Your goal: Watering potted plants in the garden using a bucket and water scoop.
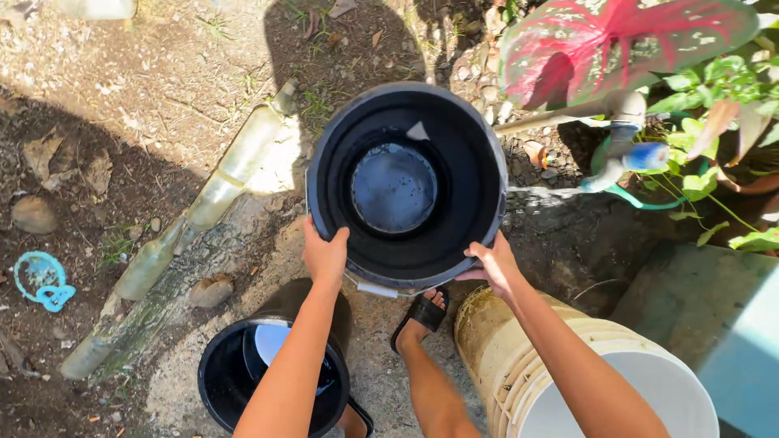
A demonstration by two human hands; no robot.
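The black bucket [406, 186] is held up in front of the person, over the ground, with its open mouth turned to the camera, so its round bottom is seen. The left hand [325, 255] grips the near rim on the left side, fingers closed over the edge. The right hand [492, 264] grips the near rim on the right side in the same way. Both hands are clamped on the rim and well apart, which keeps the bucket steady. A thin stream of water [540, 193] goes from the tap [621, 154] toward the right side of the bucket; whether it falls inside I cannot tell. A green hose [641, 199] hangs just beside the tap, below a big red and green leaf [617, 40]. Below the left arm stands a second black bucket [219, 381] with a white thing in it. A cream bucket [519, 365] stands under the right arm. A foot in a black sandal [422, 316] stands between them. Glass bottles [219, 186] lie half buried in a line on the left.
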